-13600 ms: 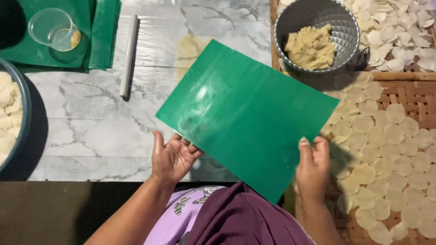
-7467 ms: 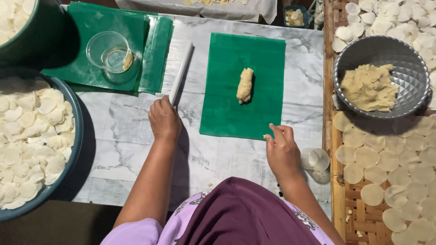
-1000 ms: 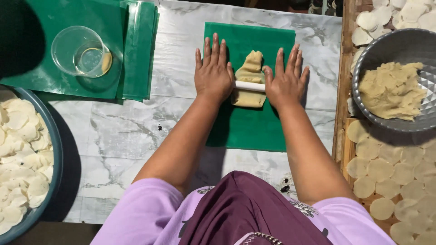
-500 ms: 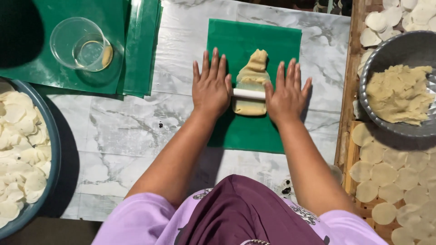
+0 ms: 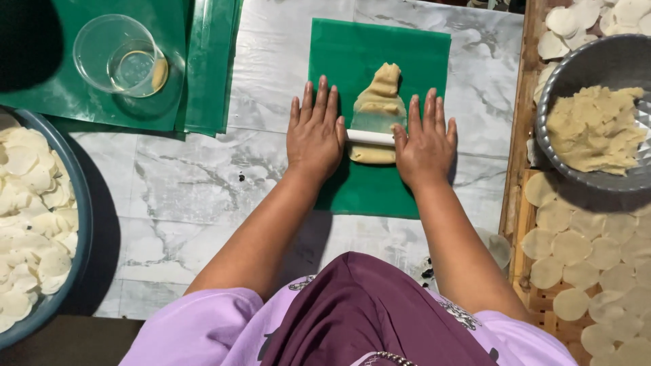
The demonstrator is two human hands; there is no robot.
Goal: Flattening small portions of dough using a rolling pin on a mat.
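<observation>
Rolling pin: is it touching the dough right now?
Touching. The head view shows the white rolling pin lying across the dough, pressed flat there, with no gap.

One head-worn camera looks straight down from above the person. It sits close over the marble desk [image 5: 196, 196], the person's lap at the bottom edge.

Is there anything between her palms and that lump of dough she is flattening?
Yes: a white rolling pin lies across the dough, under the left hand and right hand. The hands press the pin, not the dough.

Flat hands [image 5: 369, 139] press white roller [image 5: 369, 137] across dough [image 5: 378, 108]
</observation>
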